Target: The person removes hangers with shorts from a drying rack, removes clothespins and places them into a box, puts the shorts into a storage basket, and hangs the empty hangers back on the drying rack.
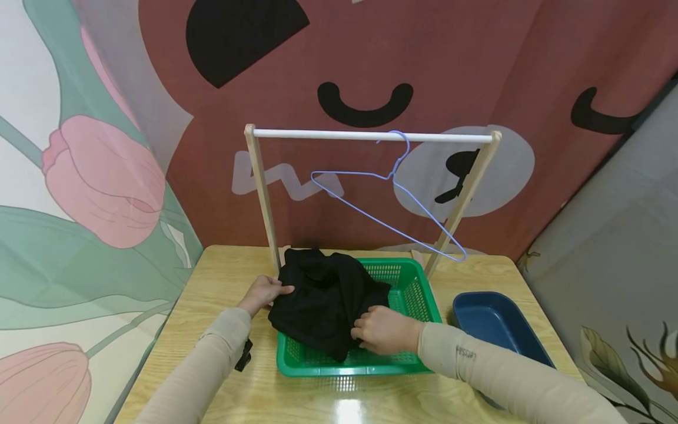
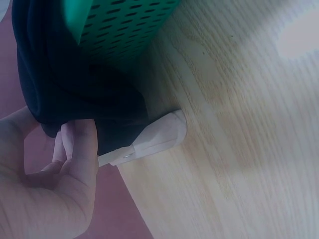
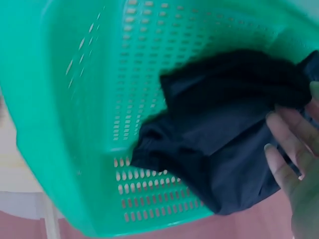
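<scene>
A black cloth garment [image 1: 323, 300] lies bunched in a green plastic basket [image 1: 357, 371], its left part hanging over the rim. At that overhanging edge my left hand [image 1: 263, 292] pinches the fabric between thumb and fingers. The left wrist view shows the same hand [image 2: 60, 174] with dark cloth [image 2: 84, 99] folded over the fingers. On the right side of the garment, my right hand [image 1: 386, 331] grips the cloth with bent fingers. Close up, the right hand [image 3: 299, 144] has its fingertips at a fold of the fabric [image 3: 224, 124]; its thumb is only partly visible.
Behind the basket stands a wooden rack with a white bar [image 1: 328, 135]. From it hangs a bare blue-purple hanger [image 1: 371, 218]. A dark blue tray [image 1: 492, 318] sits right of the basket, partly behind the right sleeve. All stand on a wood-grain table [image 1: 233, 265].
</scene>
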